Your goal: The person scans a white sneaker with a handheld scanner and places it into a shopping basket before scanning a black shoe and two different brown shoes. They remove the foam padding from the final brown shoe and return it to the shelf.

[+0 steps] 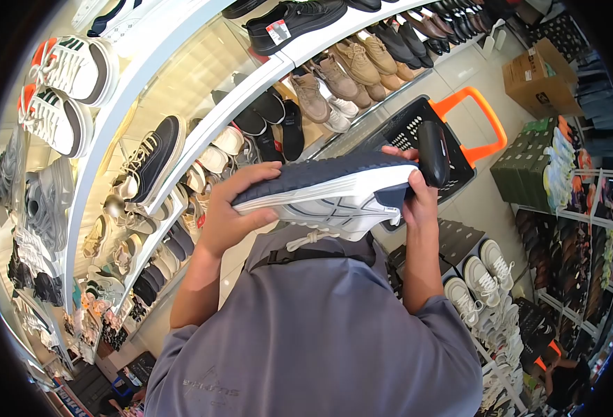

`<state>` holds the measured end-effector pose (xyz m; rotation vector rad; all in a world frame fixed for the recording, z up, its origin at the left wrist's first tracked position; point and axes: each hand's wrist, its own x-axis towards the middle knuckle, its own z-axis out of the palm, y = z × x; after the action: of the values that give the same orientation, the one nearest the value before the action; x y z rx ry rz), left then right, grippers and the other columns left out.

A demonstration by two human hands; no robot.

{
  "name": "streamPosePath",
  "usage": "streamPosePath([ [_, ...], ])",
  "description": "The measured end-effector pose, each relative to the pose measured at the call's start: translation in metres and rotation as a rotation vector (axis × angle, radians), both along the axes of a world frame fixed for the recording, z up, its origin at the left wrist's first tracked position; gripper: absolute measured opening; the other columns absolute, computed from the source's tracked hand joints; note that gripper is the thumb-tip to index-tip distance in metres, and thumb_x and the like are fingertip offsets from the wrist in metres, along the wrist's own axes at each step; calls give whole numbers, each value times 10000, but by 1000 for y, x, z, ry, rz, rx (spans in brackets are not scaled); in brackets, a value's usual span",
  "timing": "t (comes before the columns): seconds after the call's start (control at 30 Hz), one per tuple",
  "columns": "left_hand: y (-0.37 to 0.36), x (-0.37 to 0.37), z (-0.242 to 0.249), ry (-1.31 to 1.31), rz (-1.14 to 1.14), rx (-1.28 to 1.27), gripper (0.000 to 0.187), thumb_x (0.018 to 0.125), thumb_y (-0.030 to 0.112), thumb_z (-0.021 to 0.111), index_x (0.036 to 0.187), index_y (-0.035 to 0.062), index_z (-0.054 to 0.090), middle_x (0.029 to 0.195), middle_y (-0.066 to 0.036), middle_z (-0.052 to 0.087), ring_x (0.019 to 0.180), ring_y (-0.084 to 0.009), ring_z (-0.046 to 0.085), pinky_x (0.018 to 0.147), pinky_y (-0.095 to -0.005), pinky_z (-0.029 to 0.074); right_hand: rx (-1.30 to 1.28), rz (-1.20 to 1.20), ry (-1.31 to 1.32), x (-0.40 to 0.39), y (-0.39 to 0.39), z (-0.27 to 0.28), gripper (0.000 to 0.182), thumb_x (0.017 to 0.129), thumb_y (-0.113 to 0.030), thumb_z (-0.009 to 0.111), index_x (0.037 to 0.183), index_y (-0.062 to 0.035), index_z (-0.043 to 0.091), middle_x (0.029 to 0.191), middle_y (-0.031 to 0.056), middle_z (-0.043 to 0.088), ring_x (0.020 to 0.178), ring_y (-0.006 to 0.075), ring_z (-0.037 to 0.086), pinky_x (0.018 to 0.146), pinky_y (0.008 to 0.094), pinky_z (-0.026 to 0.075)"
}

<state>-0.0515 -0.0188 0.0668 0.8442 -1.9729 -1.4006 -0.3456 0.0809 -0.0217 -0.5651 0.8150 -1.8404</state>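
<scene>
**Shoe held sole-up between shelves**

Beside the curved shelves (181, 90) packed with shoes, a basket (417, 125) with an orange handle stands on the floor behind the hands. Left hand (233, 208) closed around the toe of the shoe (327, 191); right hand (417, 191) grips the heel together with a black scanner (433, 153). Racks close in on both sides; the floor aisle between is narrow.

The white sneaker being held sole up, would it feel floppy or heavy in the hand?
The white sneaker probably feels light: two hands hold it aloft by its ends. Its thick dark sole looks fairly stiff and shows no sag. The loose lace likely dangles.
</scene>
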Motion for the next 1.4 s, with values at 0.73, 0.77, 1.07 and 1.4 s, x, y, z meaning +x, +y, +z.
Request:
streamPosePath([
  [0.73,21,27,-76,-165,167,381,573,778,435,753,1047,-59,643,863,-61,675,770,-104,587,712,-270,471,0,184,-237,42,-7,-40,507,858,-28,630,1336,-46,459,1261,77,549,1145,184,535,998,356,407],
  [0.77,22,22,-79,-14,170,499,588,791,448,738,1068,-60,631,905,-57,667,803,-106,584,729,-270,468,-43,228,-294,45,-10,-38,563,833,-10,646,1356,-43,439,1284,88,539,1164,203,528,1017,371,395],
  [1.07,16,14,-76,161,105,635,627,821,511,686,1096,-47,605,907,-24,635,830,-91,560,730,-243,455,0,233,-411,53,-31,-30,528,809,-21,672,1302,-21,480,1227,102,576,1096,215,579,964,381,457],
  [1.4,20,15,-87,158,97,577,597,824,469,699,1107,-50,613,904,-18,633,815,-75,554,725,-227,451,108,215,-376,53,-29,-43,475,800,-56,660,1249,12,519,1159,137,613,1019,243,630,882,375,523],
])
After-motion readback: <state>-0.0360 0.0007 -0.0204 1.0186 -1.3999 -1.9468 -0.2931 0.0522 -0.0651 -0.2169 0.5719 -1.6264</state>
